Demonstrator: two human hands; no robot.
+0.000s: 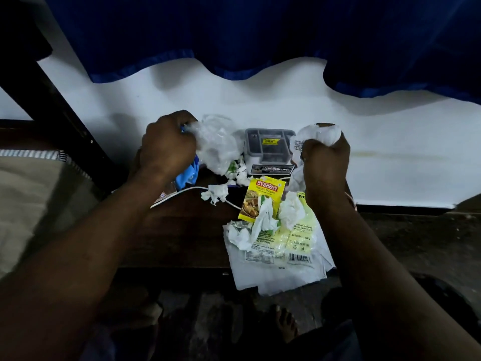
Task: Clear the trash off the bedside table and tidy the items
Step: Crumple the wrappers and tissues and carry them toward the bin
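Note:
My left hand [166,147] grips a crumpled clear plastic bag [217,144] at the back left of the dark wooden bedside table [182,235]; a blue wrapper [188,173] hangs beneath that fist. My right hand [325,162] clutches a wad of white plastic and paper [318,135] at the back right. Between the hands stands a small grey box [269,149] marked OPEL. In front of it lie a yellow Everest masala packet [260,198], torn white tissue bits [217,192] and a large clear food pouch [281,246] that overhangs the table's front edge.
A white cable [179,192] runs across the table behind the tissue. A white wall and a blue curtain [260,35] are behind the table. A bed with a striped sheet [33,183] is at the left. My bare feet [285,324] stand on the dark floor below.

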